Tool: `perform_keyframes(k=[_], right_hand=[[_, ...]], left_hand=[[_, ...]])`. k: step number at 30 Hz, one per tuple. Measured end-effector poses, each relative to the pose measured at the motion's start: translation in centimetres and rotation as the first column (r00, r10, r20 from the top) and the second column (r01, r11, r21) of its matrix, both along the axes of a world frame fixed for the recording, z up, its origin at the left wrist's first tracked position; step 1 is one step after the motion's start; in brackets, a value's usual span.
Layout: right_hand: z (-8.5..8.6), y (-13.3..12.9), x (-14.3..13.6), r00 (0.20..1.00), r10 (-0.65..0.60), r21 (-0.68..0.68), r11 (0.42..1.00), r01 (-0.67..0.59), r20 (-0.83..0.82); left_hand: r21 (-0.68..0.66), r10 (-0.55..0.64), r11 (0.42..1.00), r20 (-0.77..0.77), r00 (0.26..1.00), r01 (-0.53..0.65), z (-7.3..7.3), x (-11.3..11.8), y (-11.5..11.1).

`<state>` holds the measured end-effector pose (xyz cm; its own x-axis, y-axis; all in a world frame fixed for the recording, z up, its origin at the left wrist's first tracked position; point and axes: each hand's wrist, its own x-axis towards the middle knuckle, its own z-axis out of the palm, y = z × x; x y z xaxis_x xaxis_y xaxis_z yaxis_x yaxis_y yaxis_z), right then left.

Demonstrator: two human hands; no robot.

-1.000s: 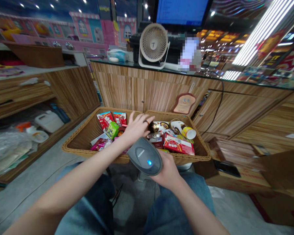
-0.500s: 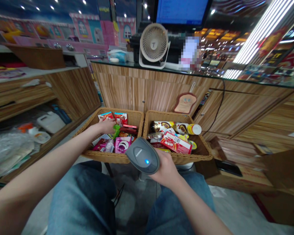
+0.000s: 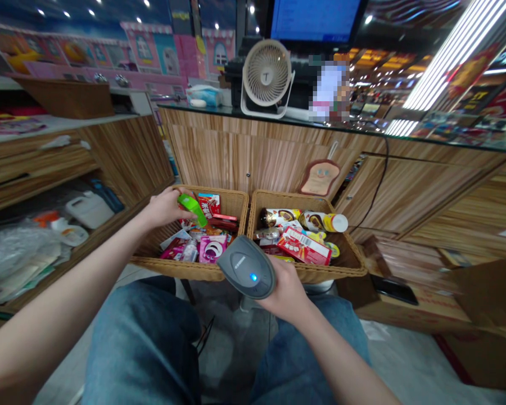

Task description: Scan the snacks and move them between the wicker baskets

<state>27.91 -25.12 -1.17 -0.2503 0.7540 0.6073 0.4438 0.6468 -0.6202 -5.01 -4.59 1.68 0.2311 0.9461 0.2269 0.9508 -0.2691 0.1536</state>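
Observation:
My left hand [image 3: 171, 207] is closed on a bright green package [image 3: 193, 209], held over the left wicker basket [image 3: 236, 198]. Beneath it lie a red snack packet [image 3: 209, 203], a pink-purple box [image 3: 212, 248] and other small goods. In my right hand [image 3: 284, 289] is a grey barcode scanner [image 3: 247, 267] with a blue light on top, held in front of the baskets' near rims. The right wicker basket [image 3: 354, 259] holds a red box [image 3: 306, 246], a white-capped bottle [image 3: 335, 223] and dark patterned containers [image 3: 278, 217].
Behind the baskets stands a wooden counter [image 3: 211, 149] with a glass top, bearing a white fan [image 3: 267, 76] and a monitor [image 3: 314, 19]. A toast-shaped hanging ornament [image 3: 319, 177] is on its front. A phone [image 3: 393, 289] lies on a cardboard box [image 3: 430, 306] at right.
My left hand has risen and moved slightly left, lifting the green package from among the goods in the left basket. My right hand and the scanner stay nearly still.

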Motion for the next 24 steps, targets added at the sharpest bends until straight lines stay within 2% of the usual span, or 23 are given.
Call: perform_keyframes(k=[4, 6, 9, 11, 16, 19, 22, 24], right_hand=[[0.1, 0.0, -0.1, 1.000, 0.000, 0.023, 1.000, 0.000, -0.003], [0.2, 0.1, 0.0, 1.000, -0.004, 0.037, 0.999, 0.004, -0.011], [0.2, 0.1, 0.0, 0.999, -0.009, 0.049, 0.999, 0.010, -0.032], [0.2, 0.1, 0.1, 0.999, -0.018, 0.055, 0.998, 0.021, -0.038], [0.1, 0.0, 0.2, 0.998, -0.041, 0.051, 0.998, 0.043, -0.038], [0.1, 0.0, 0.3, 0.998, -0.049, 0.047, 0.998, 0.051, -0.041], [0.2, 0.0, 0.3, 0.998, -0.055, 0.048, 0.997, 0.057, -0.044], [0.2, 0.0, 0.3, 0.997, -0.053, 0.047, 0.997, 0.056, -0.048]], left_hand=[[0.192, -0.151, 0.975, 0.222, 0.963, 0.109, 0.4, 1.3, -2.8], [0.218, -0.290, 0.948, 0.302, 0.908, 0.230, 0.0, 2.4, -3.9], [0.136, -0.499, 0.865, 0.331, 0.801, 0.483, -1.1, 3.5, -5.1], [0.037, -0.565, 0.806, 0.342, 0.750, 0.591, -2.1, 3.9, -5.5], [-0.141, -0.505, 0.784, 0.421, 0.753, 0.604, -3.6, 3.7, -6.1], [-0.212, -0.421, 0.795, 0.482, 0.768, 0.569, -3.3, 3.7, -6.4], [-0.247, -0.336, 0.831, 0.491, 0.804, 0.498, -2.9, 4.1, -6.3], [-0.293, -0.288, 0.830, 0.502, 0.815, 0.474, -2.9, 4.4, -6.2]])
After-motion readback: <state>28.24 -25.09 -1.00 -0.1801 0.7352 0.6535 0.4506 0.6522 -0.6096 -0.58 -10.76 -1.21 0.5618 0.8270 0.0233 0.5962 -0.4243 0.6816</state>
